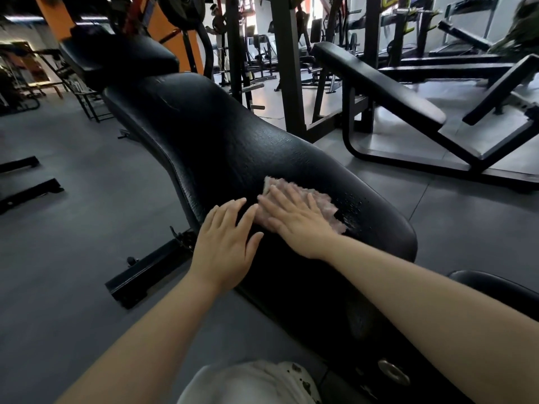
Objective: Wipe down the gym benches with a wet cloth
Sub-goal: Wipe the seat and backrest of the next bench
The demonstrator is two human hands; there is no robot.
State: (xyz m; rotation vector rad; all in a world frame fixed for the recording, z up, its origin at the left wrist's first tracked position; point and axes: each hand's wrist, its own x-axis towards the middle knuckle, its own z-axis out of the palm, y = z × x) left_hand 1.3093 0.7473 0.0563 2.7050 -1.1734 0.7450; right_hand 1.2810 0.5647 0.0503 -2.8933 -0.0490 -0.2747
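Floor (pixel 73 228): grey matting fills the left side of the frame, with black frame feet lying on it at the left edge.
Bench (pixel 204 135): a long black padded bench runs from upper left of the frame down to lower centre, with a separate pad above it at upper left.
Left hand (pixel 226 243): lies flat on the bench pad at centre, fingers straight and spread, holding nothing; its fingertips come just beside the cloth edge.
Cloth (pixel 326 205): pale pink, spread flat on the bench just right of centre.
Right hand (pixel 294 217): presses flat on top of the cloth with fingers straight, not gripping it.
Wet patch (pixel 354 208): small droplets glint on the pad just right of the cloth, so that strip looks freshly wiped.
Second bench (pixel 379 86): an inclined black bench stands in the upper right of the frame, well apart from the hands.
Progress: I judge the job early. Only the area around the cloth shows moisture; the long upper stretch of this bench looks dry, though the dark surface makes that hard to read.
Left to do: the rest of this pad, the upper pad, and the second bench.
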